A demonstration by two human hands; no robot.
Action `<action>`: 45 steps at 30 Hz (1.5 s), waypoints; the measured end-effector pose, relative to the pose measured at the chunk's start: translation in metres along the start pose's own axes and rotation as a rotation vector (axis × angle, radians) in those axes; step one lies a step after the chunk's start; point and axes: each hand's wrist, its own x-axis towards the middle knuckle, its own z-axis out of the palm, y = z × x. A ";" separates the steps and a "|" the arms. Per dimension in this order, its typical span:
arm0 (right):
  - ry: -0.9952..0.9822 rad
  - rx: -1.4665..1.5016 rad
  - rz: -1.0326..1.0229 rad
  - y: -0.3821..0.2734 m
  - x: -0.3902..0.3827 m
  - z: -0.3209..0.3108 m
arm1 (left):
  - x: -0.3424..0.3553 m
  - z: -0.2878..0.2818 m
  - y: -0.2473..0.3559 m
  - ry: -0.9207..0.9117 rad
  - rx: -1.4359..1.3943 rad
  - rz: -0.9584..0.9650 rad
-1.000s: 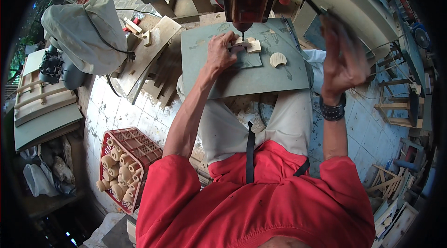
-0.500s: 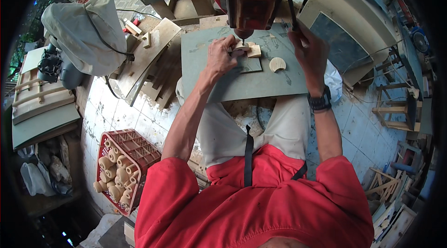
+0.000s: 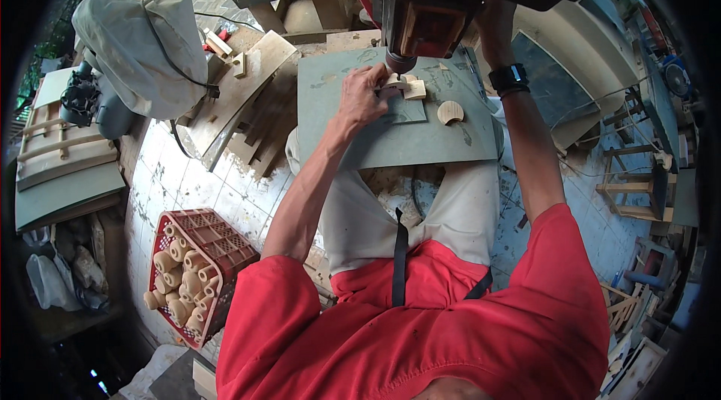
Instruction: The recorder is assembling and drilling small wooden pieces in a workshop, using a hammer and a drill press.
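Drill point(image 3: 402, 63) stands over the piece point(image 3: 395, 81) gripped by the left hand point(image 3: 364, 95), block point(image 3: 415, 90) and disc point(image 3: 451, 112) to its right. Right hand point(image 3: 496, 23) is half hidden, finger state untellable. Board point(image 3: 420, 148) edge overhangs the legs point(image 3: 469, 201)

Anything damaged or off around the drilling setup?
Mostly surface wear: the flat grey work board has dark irregular blotches, stains or chipping, can't tell which, and the white tiled floor is patchy too. The round pale wooden disc has a bite out of its edge, but that smooth curve looks cut, not broken.
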 end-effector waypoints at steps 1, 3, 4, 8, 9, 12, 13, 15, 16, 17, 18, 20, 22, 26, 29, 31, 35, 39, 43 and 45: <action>0.005 0.011 -0.015 -0.002 -0.001 -0.002 | -0.001 0.001 0.000 0.007 0.001 0.014; -0.058 0.002 0.028 -0.003 -0.003 -0.008 | 0.000 0.004 0.002 0.007 -0.004 0.033; -0.121 -0.010 0.070 -0.006 -0.006 -0.017 | 0.002 0.007 0.005 0.006 -0.002 0.022; -0.351 0.155 0.262 -0.057 -0.066 -0.073 | 0.000 0.005 -0.003 0.023 0.006 -0.002; -0.328 0.313 0.383 -0.085 -0.069 -0.098 | -0.003 0.001 -0.005 0.041 0.026 0.010; -0.219 0.488 0.470 -0.140 -0.020 -0.157 | -0.002 -0.006 0.002 0.046 0.033 0.037; -0.163 0.481 0.417 -0.136 0.003 -0.157 | 0.000 -0.004 0.003 0.042 0.028 0.044; -0.102 0.462 0.362 -0.133 0.018 -0.160 | 0.005 0.003 0.003 0.015 0.040 0.055; -0.135 0.470 0.372 -0.132 0.018 -0.162 | 0.004 0.006 -0.001 0.020 0.044 0.059; -0.168 0.489 0.377 -0.132 0.016 -0.162 | 0.001 0.005 -0.007 0.036 0.025 0.056; -0.192 0.560 0.415 -0.125 -0.010 -0.153 | -0.003 0.004 -0.012 0.053 0.008 0.052; -0.426 0.423 0.468 -0.122 -0.039 -0.144 | -0.005 -0.001 -0.009 0.049 0.050 0.017; -0.383 0.267 0.339 -0.095 -0.066 -0.103 | -0.006 -0.002 -0.003 0.030 0.062 0.003; -0.194 0.141 0.162 -0.027 -0.032 -0.026 | -0.002 0.002 0.003 -0.014 0.031 0.000; -0.069 0.002 -0.074 0.011 -0.008 0.010 | 0.001 0.002 -0.001 -0.001 0.042 0.015; -0.078 0.012 -0.068 0.012 -0.005 0.014 | -0.002 -0.002 0.002 0.015 0.061 0.042; -0.095 0.057 -0.026 -0.001 0.000 -0.002 | 0.004 -0.004 0.008 -0.021 0.112 0.007; -0.379 0.110 0.259 -0.044 -0.054 -0.052 | 0.002 0.009 -0.007 -0.018 -0.028 -0.019; -0.302 0.744 0.598 -0.144 -0.009 -0.155 | -0.013 -0.011 -0.008 0.063 0.004 -0.023; -0.245 0.498 0.389 -0.107 0.052 -0.162 | -0.004 -0.005 -0.004 0.024 0.039 0.000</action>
